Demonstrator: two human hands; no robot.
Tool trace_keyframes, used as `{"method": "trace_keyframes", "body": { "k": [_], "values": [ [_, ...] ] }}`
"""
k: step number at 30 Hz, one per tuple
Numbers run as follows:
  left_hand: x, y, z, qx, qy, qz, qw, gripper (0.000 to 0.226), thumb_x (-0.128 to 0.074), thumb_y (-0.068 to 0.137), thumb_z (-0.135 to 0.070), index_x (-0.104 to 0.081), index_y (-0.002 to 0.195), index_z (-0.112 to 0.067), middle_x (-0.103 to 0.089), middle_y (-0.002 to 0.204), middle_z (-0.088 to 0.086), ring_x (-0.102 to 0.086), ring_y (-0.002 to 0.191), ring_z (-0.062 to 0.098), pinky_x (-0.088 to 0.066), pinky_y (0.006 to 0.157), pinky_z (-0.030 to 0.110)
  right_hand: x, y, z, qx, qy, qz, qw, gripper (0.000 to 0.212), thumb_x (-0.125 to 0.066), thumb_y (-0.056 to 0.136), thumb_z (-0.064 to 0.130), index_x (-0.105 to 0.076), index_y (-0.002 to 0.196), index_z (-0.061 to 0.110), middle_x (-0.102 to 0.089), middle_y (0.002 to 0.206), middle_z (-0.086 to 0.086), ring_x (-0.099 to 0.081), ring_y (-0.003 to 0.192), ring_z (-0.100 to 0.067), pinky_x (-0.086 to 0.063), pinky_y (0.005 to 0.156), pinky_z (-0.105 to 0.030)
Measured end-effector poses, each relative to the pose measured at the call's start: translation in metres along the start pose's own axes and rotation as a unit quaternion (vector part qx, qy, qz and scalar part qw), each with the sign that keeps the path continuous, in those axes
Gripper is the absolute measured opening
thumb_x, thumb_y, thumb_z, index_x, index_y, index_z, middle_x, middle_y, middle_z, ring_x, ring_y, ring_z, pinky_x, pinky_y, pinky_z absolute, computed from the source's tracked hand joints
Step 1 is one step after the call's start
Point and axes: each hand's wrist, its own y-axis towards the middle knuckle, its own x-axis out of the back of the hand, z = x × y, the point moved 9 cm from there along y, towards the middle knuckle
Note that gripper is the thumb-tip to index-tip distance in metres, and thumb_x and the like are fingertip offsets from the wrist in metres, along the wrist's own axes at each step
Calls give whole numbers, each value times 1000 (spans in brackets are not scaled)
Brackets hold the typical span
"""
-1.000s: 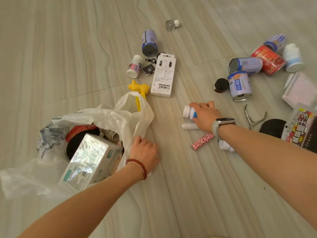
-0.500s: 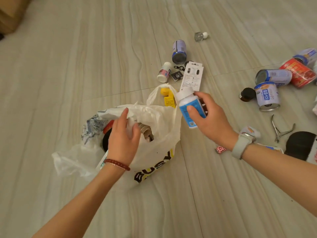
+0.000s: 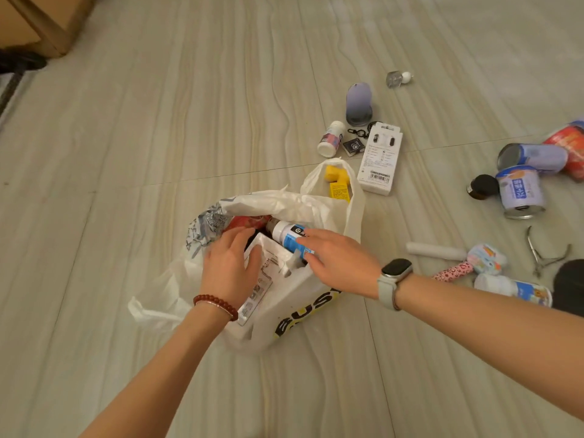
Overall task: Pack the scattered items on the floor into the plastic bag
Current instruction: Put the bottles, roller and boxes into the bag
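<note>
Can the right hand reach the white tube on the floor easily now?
Probably yes. The white tube lies on bare floor just beyond the right wrist, with nothing over it, but the right hand must first let go of the bottle.

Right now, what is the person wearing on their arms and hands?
Both forearms are bare, no sleeves in view. The left hand has a dark red beaded bracelet at its wrist; the right hand has a smartwatch with a dark screen and pale grey strap.
</note>
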Motion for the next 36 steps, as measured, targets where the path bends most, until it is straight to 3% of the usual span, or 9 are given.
{"method": "trace_keyframes", "body": {
  "k": [4,7,12,15,21,24,27,31,36],
  "values": [
    [10,3,-45,-66,-23,-45,997,48,-32,82,-37,-60,111,-10,-62,113,12,-57,104,33,-47,88,50,30,-36,-37,20,77,-127,989,40,-34,92,15,-50,129,15,-55,131,-5,-51,120,-20,-44,99,-34],
    [1,-7,-101,-153,-40,-52,986,36,-39,83,-27,-61,106,-10,-65,105,11,-60,97,32,-50,80,46,44,-60,-102,-58,57,-201,976,36,-40,88,9,-55,121,11,-59,120,-10,-53,112,-25,-41,90,-30],
    [-75,-45,-179,-304,2,86,949,31,-40,77,-24,-58,101,-18,-66,97,2,-63,87,22,-51,70,29,19,-100,-215,-220,-64,-54,972,47,-47,84,9,-44,131,14,-48,135,-8,-43,125,-26,-34,100,-35],
    [-128,-56,-190,-332,71,186,922,34,-36,73,-29,-61,96,-20,-67,90,-2,-66,78,18,-52,62,26,23,-118,-243,-255,-77,-62,962,45,-45,88,18,-42,133,18,-48,137,-5,-40,128,-23,-31,102,-36],
    [-192,-40,-203,-259,112,306,909,42,-38,93,-27,-34,134,-17,-40,135,3,-38,124,23,-36,98,36,18,-94,-260,-225,-145,-26,963,44,-50,88,33,-43,131,28,-48,131,3,-35,123,-18,-25,98,-38],
    [-207,-22,-214,-250,113,304,912,43,-39,93,-29,-35,133,-15,-41,134,5,-40,122,25,-38,98,37,10,-78,-259,-208,-162,-30,964,34,-51,86,21,-52,119,24,-52,121,0,-39,117,-21,-25,92,-37],
    [-222,-15,-225,-263,133,310,904,43,-40,92,-34,-37,131,-15,-42,131,6,-41,120,25,-39,97,37,35,-83,-260,-217,-54,-169,960,33,-51,88,20,-51,121,21,-49,121,-1,-41,116,-22,-23,91,-35],
    [-245,-18,-246,-260,129,332,897,47,-47,88,-41,-40,125,-15,-44,122,6,-46,112,26,-43,89,37,74,-108,-278,-259,124,-313,905,35,-54,88,21,-53,122,11,-53,120,-13,-49,113,-29,-38,95,-41],
    [-248,-13,-251,-203,80,298,929,31,-42,92,-28,-47,116,-9,-50,116,11,-49,106,26,-43,82,35,71,-136,-283,-284,253,-332,863,22,-51,90,19,-55,109,7,-60,97,-9,-57,91,-28,-46,85,-39]
  ]
}}
